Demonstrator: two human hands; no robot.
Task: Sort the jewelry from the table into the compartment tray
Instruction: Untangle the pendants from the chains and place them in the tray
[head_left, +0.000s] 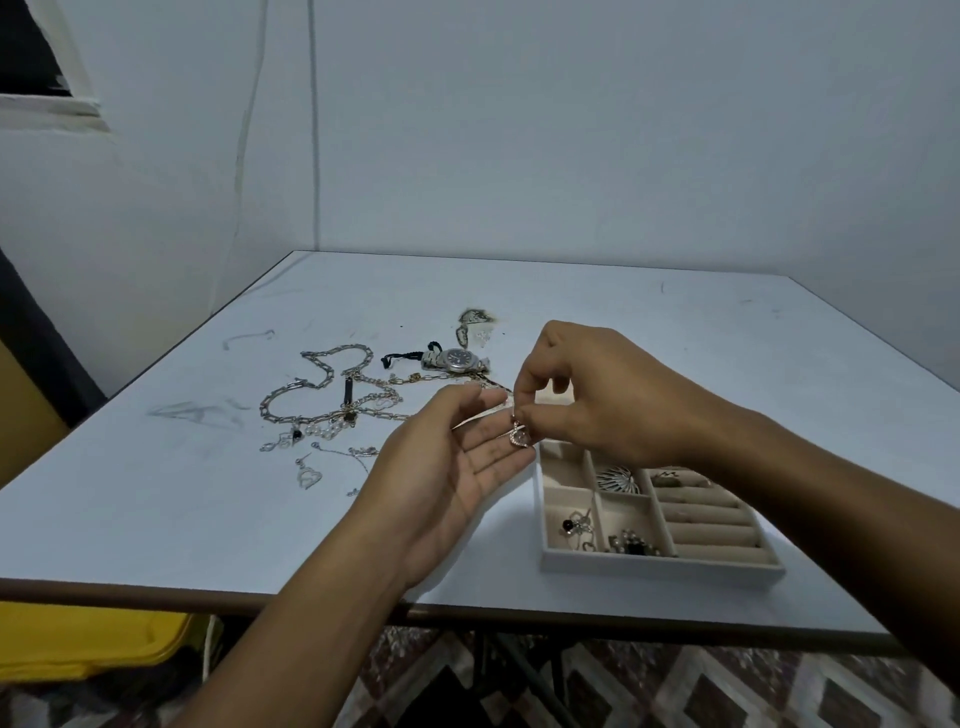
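My right hand (597, 395) pinches a small heart-shaped pendant (519, 435) that hangs from its fingertips, just above the far left corner of the beige compartment tray (660, 564). My left hand (447, 457) lies palm up with straight fingers right beside and under the pendant. The tray holds a round silver brooch (615, 478) and small pieces in its near compartments. On the white table (156, 519) to the left lie chain necklaces (322, 389), a wristwatch (457, 359) and small silver pendants (309, 475).
The tray's right side has padded ring rolls (711, 525). The table's near edge runs across the lower view, with a yellow container (88, 644) under it at the left. A wall stands behind the table.
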